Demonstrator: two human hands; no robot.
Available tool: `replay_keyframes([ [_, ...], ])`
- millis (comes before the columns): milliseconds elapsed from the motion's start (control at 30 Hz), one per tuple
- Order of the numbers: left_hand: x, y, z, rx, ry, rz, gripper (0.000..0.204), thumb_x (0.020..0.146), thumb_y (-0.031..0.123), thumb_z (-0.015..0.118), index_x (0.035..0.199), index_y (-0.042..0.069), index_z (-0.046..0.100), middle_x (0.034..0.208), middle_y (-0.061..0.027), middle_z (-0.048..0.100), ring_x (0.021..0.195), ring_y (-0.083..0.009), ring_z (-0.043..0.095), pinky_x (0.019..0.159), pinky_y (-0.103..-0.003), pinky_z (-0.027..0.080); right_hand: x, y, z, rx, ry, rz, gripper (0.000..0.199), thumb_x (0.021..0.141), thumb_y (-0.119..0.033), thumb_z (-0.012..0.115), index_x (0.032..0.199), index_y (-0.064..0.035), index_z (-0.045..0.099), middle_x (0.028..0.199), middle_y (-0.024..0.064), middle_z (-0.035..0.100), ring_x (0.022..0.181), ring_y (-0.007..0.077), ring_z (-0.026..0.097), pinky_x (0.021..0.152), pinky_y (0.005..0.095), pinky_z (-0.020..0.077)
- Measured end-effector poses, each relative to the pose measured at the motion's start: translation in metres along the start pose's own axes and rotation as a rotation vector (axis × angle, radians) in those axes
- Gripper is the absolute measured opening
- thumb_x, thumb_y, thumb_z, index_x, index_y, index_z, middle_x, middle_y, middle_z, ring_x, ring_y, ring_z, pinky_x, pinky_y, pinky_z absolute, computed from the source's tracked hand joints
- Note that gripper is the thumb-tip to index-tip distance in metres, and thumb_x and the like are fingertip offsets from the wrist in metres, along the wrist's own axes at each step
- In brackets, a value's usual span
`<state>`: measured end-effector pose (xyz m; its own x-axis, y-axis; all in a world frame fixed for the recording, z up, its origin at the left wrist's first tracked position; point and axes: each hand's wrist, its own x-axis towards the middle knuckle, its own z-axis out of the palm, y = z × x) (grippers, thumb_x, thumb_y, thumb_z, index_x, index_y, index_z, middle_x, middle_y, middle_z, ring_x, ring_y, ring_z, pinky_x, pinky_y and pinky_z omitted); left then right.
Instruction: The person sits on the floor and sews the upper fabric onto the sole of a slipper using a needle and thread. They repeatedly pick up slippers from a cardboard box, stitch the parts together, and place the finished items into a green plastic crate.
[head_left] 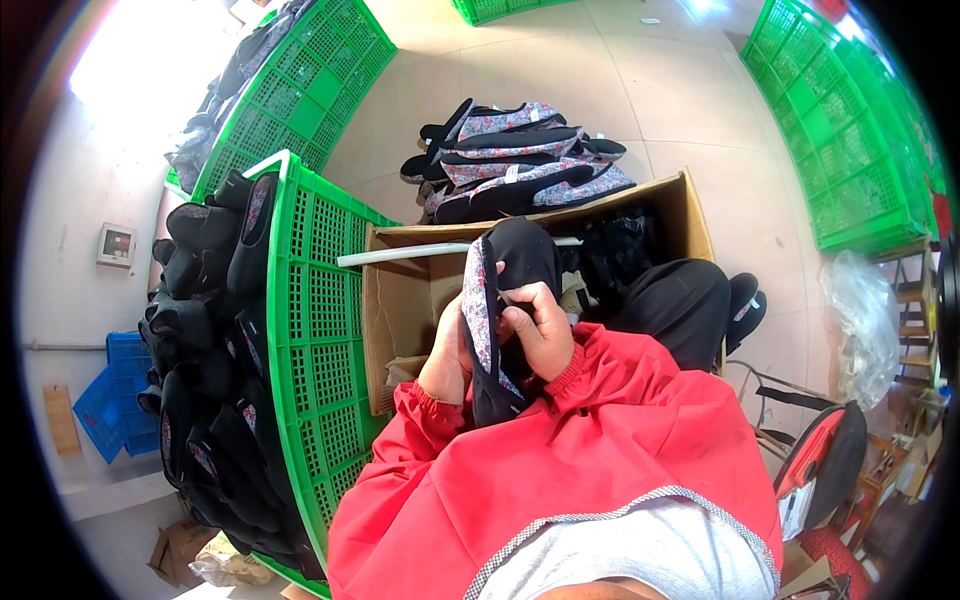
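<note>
L hand [447,358], ctr of frame, has its grip closed round the outer side of a black slipper w/ floral lining [480,318]; the slipper stands on edge, approx. vertical, just L of ctr. R hand [540,332], just R of it, has thumb + index drawn close at the slipper's inner edge; can't tell what, if anything, that grip pinches. Both wrists in red sleeves.

Behind the hands, mid-frame: open cardboard box [391,335] w/ black plastic bag [612,258] inside, R part; white strip [425,253] lies across box's L part. Beyond box, upper ctr: stack of black/floral slippers [520,172] on the floor [690,120]. L side: green crate [318,262] next to box, heaped w/ black slippers [205,345]. Another green crate [300,95] upper L, more green crates [835,130] upper R. Clear plastic bag [858,325] mid-R.
</note>
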<state>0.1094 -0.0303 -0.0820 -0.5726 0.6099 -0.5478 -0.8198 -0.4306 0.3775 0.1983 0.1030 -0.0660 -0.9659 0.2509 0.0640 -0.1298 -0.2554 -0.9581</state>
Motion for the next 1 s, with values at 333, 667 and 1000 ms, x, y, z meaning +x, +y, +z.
replay_keyframes([
  [333,-0.001,0.0,0.001,-0.005,-0.017,-0.015,0.038,0.102,0.024,0.044,0.137,0.015,0.054,0.076,-0.0053,0.06,0.057,-0.016,0.057,0.047,-0.027,0.048,0.0,0.009,0.001,0.182,0.076,0.004,0.015,0.1,-0.01,0.055,0.112,-0.0011,0.051,0.098,0.0057,0.061,0.085,0.0096,0.058,0.081,0.0247,0.0487],
  [667,-0.004,0.001,0.023,0.139,0.116,0.3,0.031,0.106,0.02,0.043,0.126,0.002,0.057,0.114,-0.0075,0.068,0.098,-0.0176,0.066,0.089,-0.032,0.053,0.008,0.014,-0.016,0.163,0.212,-0.044,0.034,0.091,-0.01,0.071,0.118,-0.0029,0.052,0.095,-0.0026,0.057,0.083,0.0041,0.053,0.078,0.0184,0.0436],
  [1000,-0.02,-0.007,0.046,0.573,0.153,0.612,0.038,0.102,0.009,0.05,0.137,-0.005,0.047,0.125,-0.0086,0.06,0.11,-0.0121,0.058,0.097,-0.026,0.046,0.022,-0.008,-0.036,-0.052,0.149,-0.06,0.026,0.083,-0.009,0.078,0.104,-0.0036,0.063,0.086,-0.0041,0.052,0.068,0.0032,0.045,0.061,0.0191,0.0394],
])
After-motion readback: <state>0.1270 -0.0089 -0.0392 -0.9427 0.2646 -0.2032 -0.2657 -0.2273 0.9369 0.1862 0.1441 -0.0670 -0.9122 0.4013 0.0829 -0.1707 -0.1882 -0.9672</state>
